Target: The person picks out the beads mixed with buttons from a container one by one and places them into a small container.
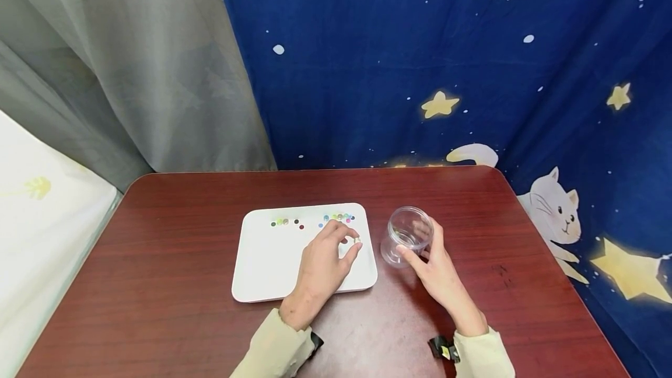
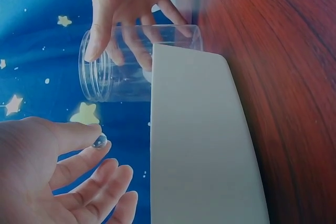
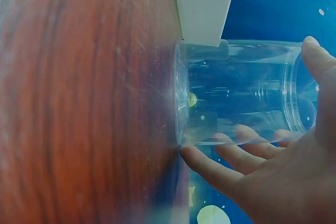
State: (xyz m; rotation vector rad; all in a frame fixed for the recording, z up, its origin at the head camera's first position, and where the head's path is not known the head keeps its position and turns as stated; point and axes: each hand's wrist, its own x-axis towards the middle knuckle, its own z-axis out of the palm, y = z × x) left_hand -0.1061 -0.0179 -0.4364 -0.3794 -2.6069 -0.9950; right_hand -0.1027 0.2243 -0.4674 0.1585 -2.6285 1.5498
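Note:
Between thumb and index finger, my left hand (image 1: 321, 262) pinches a small clear marble (image 2: 99, 140) above the right part of a white tray (image 1: 265, 261). Its other fingers are loosely bent in the left wrist view. My right hand (image 1: 438, 273) holds a clear, lidless jar (image 3: 241, 93) upright on the table, just right of the tray. The thumb lies at the rim and the fingers are around the far side. A small yellowish spot shows near the jar's base; I cannot tell whether it is inside or behind.
Several coloured marbles lie along the tray's back edge, one group (image 1: 283, 222) left of centre and another (image 1: 338, 217) at the right. The reddish-brown wooden table (image 1: 173, 261) reaches back to a grey curtain (image 1: 157, 74) and a blue star-patterned curtain (image 1: 367, 74).

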